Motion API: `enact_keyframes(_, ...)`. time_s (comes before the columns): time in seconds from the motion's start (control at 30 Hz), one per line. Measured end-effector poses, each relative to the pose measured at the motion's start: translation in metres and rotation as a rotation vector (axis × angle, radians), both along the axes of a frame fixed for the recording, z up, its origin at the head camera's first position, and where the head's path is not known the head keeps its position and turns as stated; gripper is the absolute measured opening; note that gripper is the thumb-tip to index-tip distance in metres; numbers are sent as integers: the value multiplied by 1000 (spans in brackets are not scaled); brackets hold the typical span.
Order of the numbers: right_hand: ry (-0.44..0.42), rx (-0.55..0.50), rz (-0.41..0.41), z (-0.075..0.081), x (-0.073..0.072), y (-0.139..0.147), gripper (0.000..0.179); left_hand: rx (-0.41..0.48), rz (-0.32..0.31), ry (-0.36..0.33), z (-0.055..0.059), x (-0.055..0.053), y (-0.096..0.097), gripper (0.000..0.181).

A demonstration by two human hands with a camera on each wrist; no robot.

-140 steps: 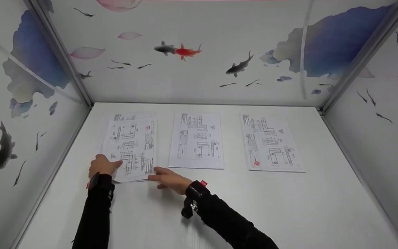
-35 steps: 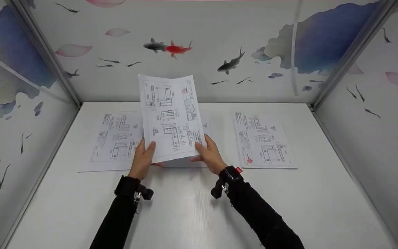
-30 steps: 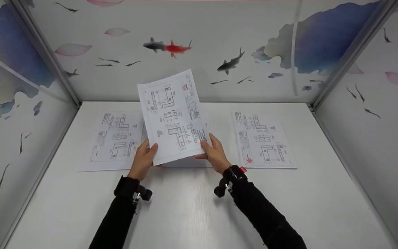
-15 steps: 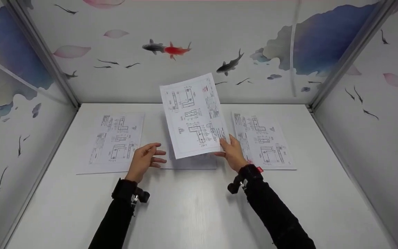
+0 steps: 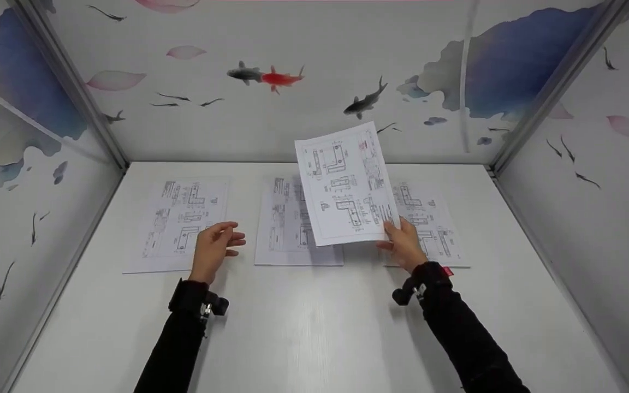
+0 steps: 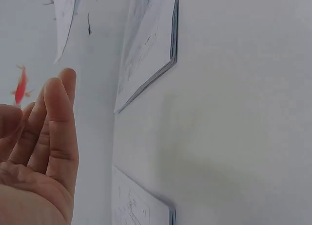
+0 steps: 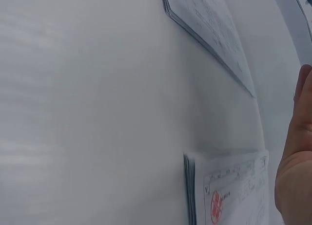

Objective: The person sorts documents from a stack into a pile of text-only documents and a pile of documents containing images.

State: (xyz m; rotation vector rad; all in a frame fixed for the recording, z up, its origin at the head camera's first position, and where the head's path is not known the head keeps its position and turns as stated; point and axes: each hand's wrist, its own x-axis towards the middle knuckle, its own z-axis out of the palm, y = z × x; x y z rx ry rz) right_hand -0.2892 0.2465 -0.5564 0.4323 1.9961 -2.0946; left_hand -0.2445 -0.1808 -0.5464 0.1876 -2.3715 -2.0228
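Head view: a printed drawing (image 5: 342,188) is pinched near its lower right corner by the right hand (image 5: 407,245), raised above the white worktop (image 5: 303,333) and partly hiding the middle stack (image 5: 276,232) and right stack (image 5: 439,224) of papers; the left hand (image 5: 212,252), its grip loosely spread, is held near the left stack (image 5: 161,224). Left wrist view: lightly bent fingers (image 6: 62,125) are shown. Right wrist view: a red stamp (image 7: 216,206) is seen on the right stack.
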Motion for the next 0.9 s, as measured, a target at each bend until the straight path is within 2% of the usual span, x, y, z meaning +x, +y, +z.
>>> enact_keyframes(0.13,-11,-10,-20,3,3,27,42,-83,68,-7,-1,-2,-8,28)
enact_keyframes(0.23,13,-53,-30,5,4,45,44,-136,113,-27,-4,-1,-17,29)
enact_keyframes(0.4,-9,-90,-35,6,6,70,48,-222,184,-54,-13,6,-32,30)
enact_keyframes(0.57,-49,-68,-44,7,8,94,49,-286,260,-47,-17,11,-42,29)
enact_keyframes(0.77,-44,-47,-44,8,14,117,50,-341,301,-50,-15,8,-51,28)
enact_keyframes(0.9,-71,-23,-66,5,20,131,51,-373,305,-80,-15,5,-56,29)
